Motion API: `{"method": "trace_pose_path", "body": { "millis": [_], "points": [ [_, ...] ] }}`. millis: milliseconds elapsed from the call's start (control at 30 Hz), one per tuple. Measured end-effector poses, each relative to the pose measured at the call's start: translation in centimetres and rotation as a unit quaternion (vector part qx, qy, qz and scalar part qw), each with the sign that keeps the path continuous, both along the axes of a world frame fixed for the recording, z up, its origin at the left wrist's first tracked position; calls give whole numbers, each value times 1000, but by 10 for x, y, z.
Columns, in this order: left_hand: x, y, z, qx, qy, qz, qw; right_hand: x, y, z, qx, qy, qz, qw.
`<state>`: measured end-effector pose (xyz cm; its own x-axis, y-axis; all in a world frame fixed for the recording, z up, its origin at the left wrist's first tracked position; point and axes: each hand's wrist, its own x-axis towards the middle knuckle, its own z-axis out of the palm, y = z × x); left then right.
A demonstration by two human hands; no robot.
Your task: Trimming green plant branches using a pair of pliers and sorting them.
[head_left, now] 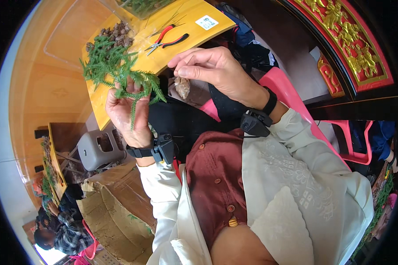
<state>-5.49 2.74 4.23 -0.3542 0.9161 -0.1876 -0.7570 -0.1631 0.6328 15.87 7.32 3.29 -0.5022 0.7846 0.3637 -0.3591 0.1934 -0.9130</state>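
My left hand point(129, 115) is closed on a green artificial pine sprig point(151, 83), whose needled branches spread over the fingers and hang down past the palm. To its right, my right hand point(223, 73) pinches thumb against fingers, and a brown pine cone point(181, 88) dangles just below the fingertips. What joins the cone to the fingers is too fine to make out. Cone and sprig are a little apart. Behind the left hand, more green sprigs point(101, 62) lie on the yellow table point(139, 59), beside a heap of pine cones point(118, 35).
Pliers point(166, 40) with red and black handles lie on the table near thin dark wires point(167, 24) and a white label point(207, 22). A grey stool point(99, 150) and an open cardboard box point(115, 216) stand left. Another person point(68, 234) sits at lower left.
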Motion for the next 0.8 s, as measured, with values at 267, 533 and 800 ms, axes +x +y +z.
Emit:
{"method": "trace_pose_path", "body": {
  "millis": [267,533,800],
  "points": [
    [4,4,-8,115,12,-142,983,3,5,-3,91,-13,2,996],
    [22,6,-1,46,85,2,995,-1,16,-10,146,-8,-17,989],
    [20,3,-2,93,65,-76,991,-7,14,-10,107,-24,40,993]
  ]
}}
